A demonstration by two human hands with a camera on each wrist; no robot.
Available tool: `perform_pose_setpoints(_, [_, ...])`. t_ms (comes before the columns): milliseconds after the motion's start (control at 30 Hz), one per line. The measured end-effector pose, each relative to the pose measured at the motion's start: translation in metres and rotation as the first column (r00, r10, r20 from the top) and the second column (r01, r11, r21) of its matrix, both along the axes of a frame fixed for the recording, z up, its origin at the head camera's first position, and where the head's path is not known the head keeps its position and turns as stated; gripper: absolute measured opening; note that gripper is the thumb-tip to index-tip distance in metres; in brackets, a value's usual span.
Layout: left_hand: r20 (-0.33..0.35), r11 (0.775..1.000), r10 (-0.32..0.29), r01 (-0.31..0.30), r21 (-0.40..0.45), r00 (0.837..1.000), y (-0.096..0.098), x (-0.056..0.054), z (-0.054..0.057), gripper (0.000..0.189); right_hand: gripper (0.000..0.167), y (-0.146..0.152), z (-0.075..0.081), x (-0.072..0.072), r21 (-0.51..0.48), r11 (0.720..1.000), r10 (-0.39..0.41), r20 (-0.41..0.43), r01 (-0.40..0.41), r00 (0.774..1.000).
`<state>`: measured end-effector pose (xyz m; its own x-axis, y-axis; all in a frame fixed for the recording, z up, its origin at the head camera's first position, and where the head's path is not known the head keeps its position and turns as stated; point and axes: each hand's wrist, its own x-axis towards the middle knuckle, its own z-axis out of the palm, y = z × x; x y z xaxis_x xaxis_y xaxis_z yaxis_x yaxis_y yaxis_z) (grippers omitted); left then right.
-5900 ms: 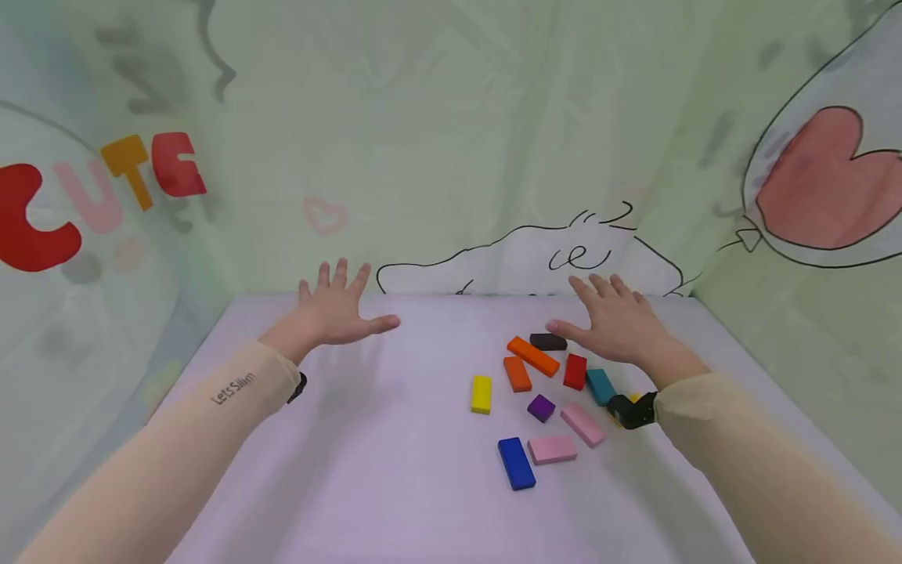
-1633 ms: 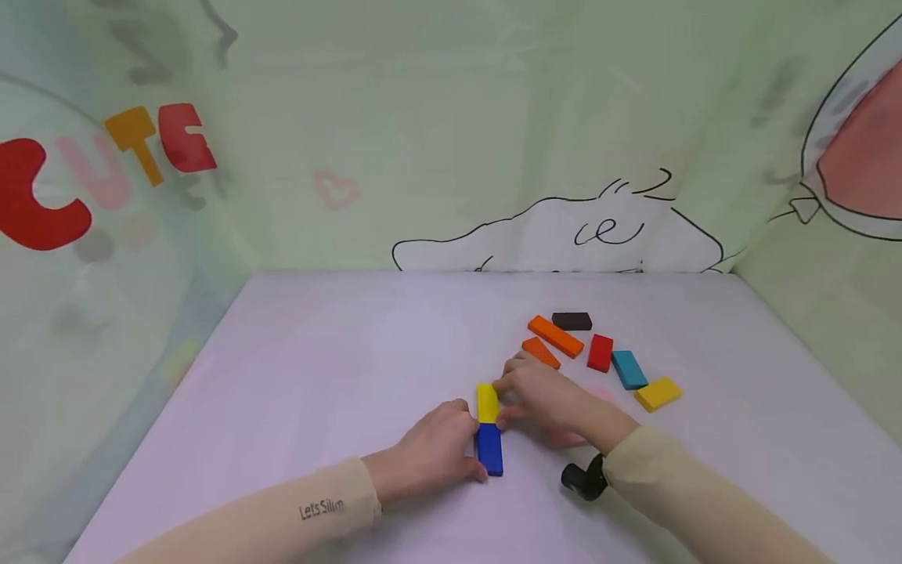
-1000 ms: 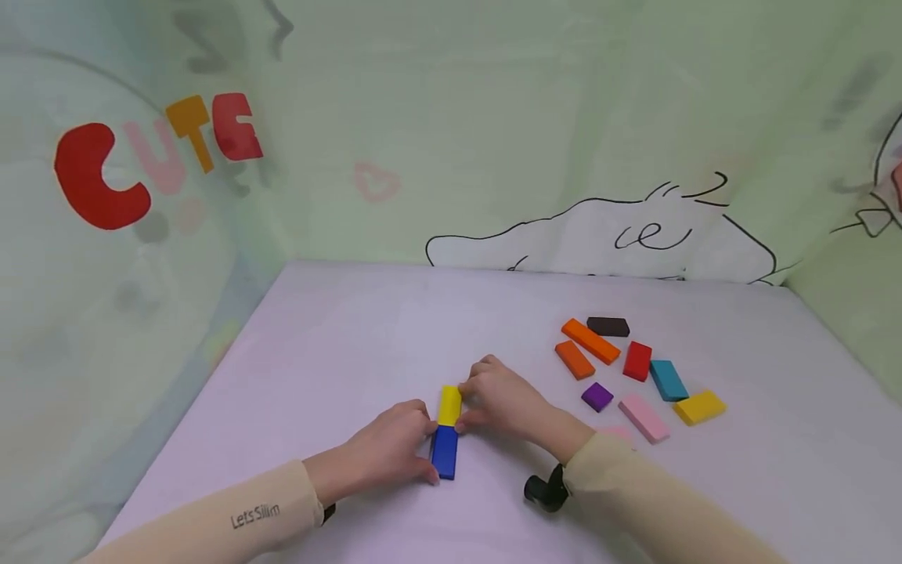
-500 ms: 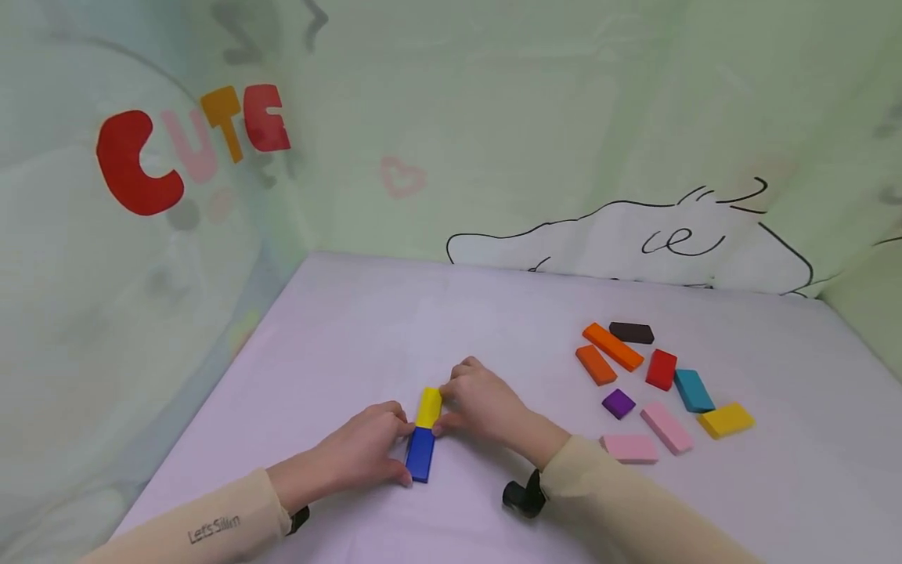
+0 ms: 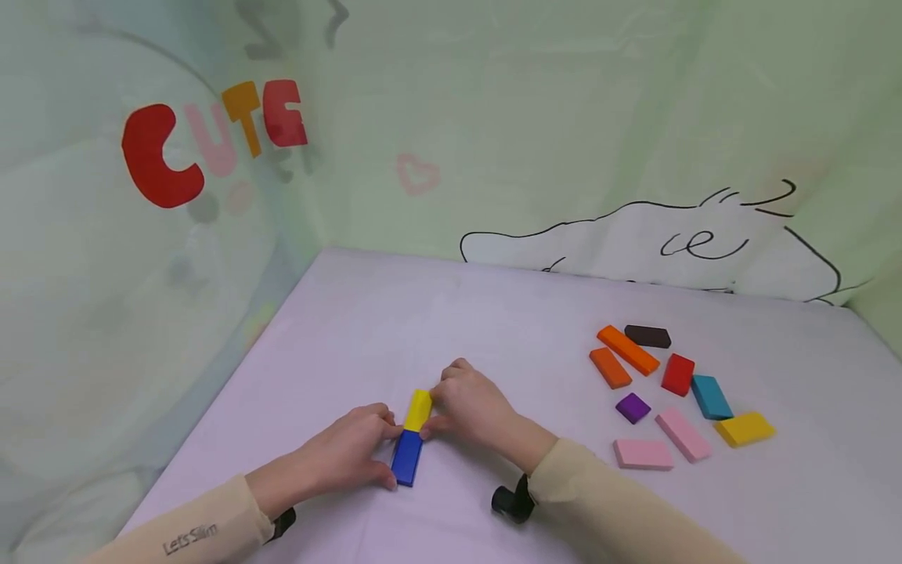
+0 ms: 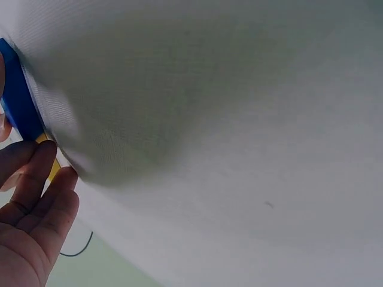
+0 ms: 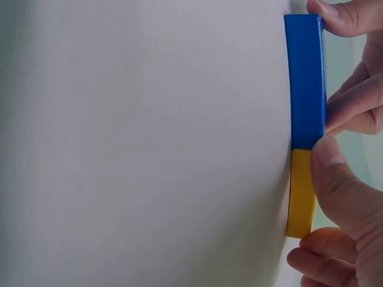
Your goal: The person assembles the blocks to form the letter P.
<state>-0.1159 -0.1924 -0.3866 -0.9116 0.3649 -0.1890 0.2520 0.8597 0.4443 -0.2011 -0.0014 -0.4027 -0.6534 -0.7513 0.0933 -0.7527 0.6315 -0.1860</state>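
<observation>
Two wooden blocks, one blue (image 5: 406, 459) and one yellow (image 5: 419, 409), lie end to end in a line on the table, the yellow one farther away. My left hand (image 5: 341, 450) pinches the blue block, thumb at its near end and fingertips by the joint on its left side. My right hand (image 5: 475, 407) pinches the yellow block, thumb by the joint and fingers at its far end. In the right wrist view the right thumb (image 7: 338, 179) presses beside the seam between the blue block (image 7: 306, 81) and yellow block (image 7: 301, 194).
On the right lie several loose blocks: two orange ones (image 5: 627, 350), a dark brown (image 5: 647, 337), a red (image 5: 678, 374), a teal (image 5: 712, 397), a purple (image 5: 633, 408), two pink (image 5: 643, 454) and another yellow block (image 5: 745, 429). A printed curtain (image 5: 535, 141) encloses the table.
Earlier both hands hovered spread over the table and the two blocks lay apart. Since they were joined, both hands have slid them left, away from the loose blocks; the head view has turned left.
</observation>
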Motion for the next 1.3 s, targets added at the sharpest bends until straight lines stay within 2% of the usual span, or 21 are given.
perform_pose_setpoints(233, [-0.011, 1.0, 0.002, -0.002, 0.005, 1.0, -0.008, 0.004, 0.0, 0.062, 0.046, -0.007, 0.002, 0.003, 0.0, 1.0, 0.007, -0.009, -0.007, 1.0])
perform_pose_setpoints(400, [0.008, 1.0, 0.027, -0.028, 0.014, 1.0, -0.011, 0.005, 0.0, 0.06, 0.046, -0.012, 0.001, 0.003, -0.008, 1.0, 0.02, -0.03, -0.02, 0.999])
perform_pose_setpoints(1000, [0.028, 0.999, 0.039, -0.039, 0.024, 0.999, -0.013, 0.008, -0.001, 0.062, 0.048, -0.015, -0.001, 0.001, -0.019, 0.999, 0.034, 0.036, -0.033, 0.999])
perform_pose_setpoints(1300, [0.041, 0.997, 0.07, -0.071, 0.032, 0.997, -0.012, 0.008, 0.001, 0.064, 0.054, -0.014, -0.002, 0.0, -0.005, 0.999, 0.038, 0.027, -0.038, 0.999])
